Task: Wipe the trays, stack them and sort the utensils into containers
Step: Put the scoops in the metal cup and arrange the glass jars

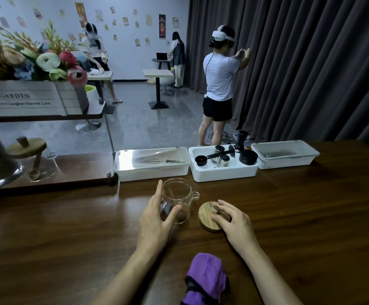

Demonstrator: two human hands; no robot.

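Currently, my left hand [156, 219] grips the glass jar [178, 194] on the counter [311, 216]. Just right of the jar, my right hand [234, 220] holds the wooden lid [204, 215] by its knob.

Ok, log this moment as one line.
left hand grips glass jar | right hand holds wooden lid by knob, beside jar | purple cloth lies on table

Three containers [152, 172], two glass jars [177, 198], two wooden lids [205, 214], one cloth [206, 276]
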